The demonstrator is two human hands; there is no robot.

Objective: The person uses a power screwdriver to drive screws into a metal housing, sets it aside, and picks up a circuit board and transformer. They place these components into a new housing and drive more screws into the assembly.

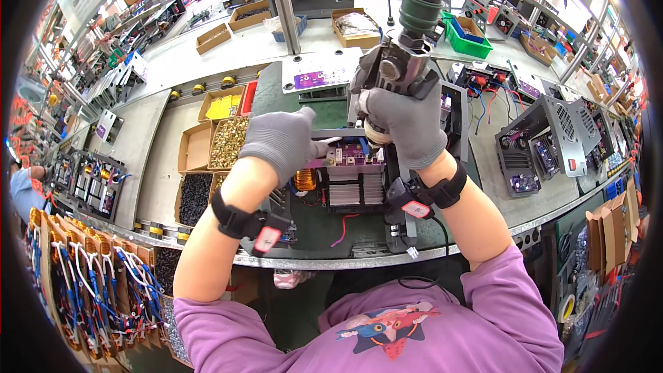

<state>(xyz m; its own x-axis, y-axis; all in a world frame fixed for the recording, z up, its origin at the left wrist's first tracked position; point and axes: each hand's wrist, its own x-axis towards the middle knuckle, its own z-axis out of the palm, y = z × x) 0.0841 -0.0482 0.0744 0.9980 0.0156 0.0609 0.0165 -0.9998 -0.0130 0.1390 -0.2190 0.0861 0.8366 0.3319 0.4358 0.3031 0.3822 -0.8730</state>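
Note:
Both my hands wear grey gloves. My right hand (pixel 412 124) is closed around a power screwdriver (pixel 394 72) that hangs from above on a thick dark tool body (pixel 421 0). Its tip points down at the right end of a purple circuit board (pixel 352 153); the exact contact is hidden. My left hand (pixel 280 139) grips the left end of a metal panel (pixel 349 134) behind that board, thumb on the near side, other fingertips partly hidden. Silver heat-sink fins (pixel 356 191) sit below the board, and a copper coil (pixel 304 179) lies left of them.
Left of me stand boxes of brass fasteners (pixel 229 141) and black screws (pixel 197 197). A loose red wire (pixel 344 230) lies near the bench edge. An opened metal casing (pixel 545 141) stands at right, and wire harnesses (pixel 103 276) hang at lower left.

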